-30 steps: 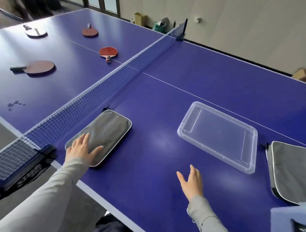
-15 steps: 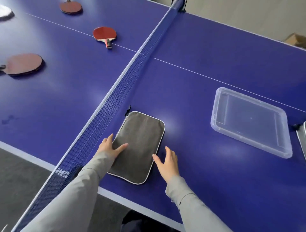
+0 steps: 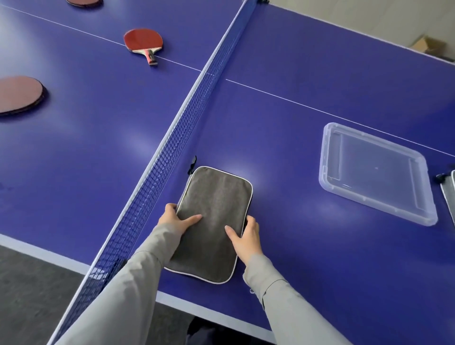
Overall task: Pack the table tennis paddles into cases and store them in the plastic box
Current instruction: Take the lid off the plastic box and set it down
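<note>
Paddle case (image 3: pixel 213 221), grey with white piping, lies flat on the blue table (image 3: pixel 295 103), just right of the net (image 3: pixel 172 147), long axis running roughly 6 to 12 o'clock. Zip pull sticks out at its 11 o'clock corner. Left hand (image 3: pixel 176 219) grips the case's left edge: thumb (image 3: pixel 193 218) lies across the top fabric, fingers curl over the edge on the net side (tips hidden under it). Right hand (image 3: pixel 246 236) grips the right edge the same way, thumb on top pointing toward 11 o'clock, fingers wrapped down the side. Both sleeves are light grey. Plastic box (image 3: pixel 376 172), clear and lidless, sits at 3 o'clock from the case, well apart, nothing inside. Second case (image 3: pixel 451 194) is just past the box's right side, mostly cut off by the frame edge. Across the net: red paddle (image 3: pixel 144 41) at 11 o'clock, handle pointing toward the near side; brown-faced paddle (image 3: pixel 19 94) at 9 o'clock; another paddle (image 3: pixel 85 2) only partly in view at the top edge.
</note>
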A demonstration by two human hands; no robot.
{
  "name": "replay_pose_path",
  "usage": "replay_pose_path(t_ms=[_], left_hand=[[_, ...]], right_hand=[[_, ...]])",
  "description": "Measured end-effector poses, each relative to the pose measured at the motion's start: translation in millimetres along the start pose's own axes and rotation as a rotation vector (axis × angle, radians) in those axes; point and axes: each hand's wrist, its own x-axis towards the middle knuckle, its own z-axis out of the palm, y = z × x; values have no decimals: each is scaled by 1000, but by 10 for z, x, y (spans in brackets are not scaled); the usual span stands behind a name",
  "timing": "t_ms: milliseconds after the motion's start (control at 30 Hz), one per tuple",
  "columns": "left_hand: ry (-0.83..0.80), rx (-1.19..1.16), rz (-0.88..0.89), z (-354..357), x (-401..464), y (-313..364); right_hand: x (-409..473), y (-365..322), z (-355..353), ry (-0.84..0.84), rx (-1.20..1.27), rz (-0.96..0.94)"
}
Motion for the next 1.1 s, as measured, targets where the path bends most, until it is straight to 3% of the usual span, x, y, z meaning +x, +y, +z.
replay_pose_path(t_ms=[200,300,600,767,933,1100], left_hand=[[-2,-228,-13,28,-123,85],[-89,-393,8,21,-246,212],[-249,-502,108,308,-585,797],[-248,-707,83,755,-840,1026],[-303,-865,36,1281,-1176,1196],[-447,-930,73,1803,-1795,1307]], right_hand=[[-14,-11,-170,4,33,-48],[-32,-18,-321,13,38,-85],[-175,38,-1066,144,123,-159],[-540,307,-1394,366,532,-20],[-909,594,-1557,333,1135,88],[-1128,813,-1963,414,1312,31]])
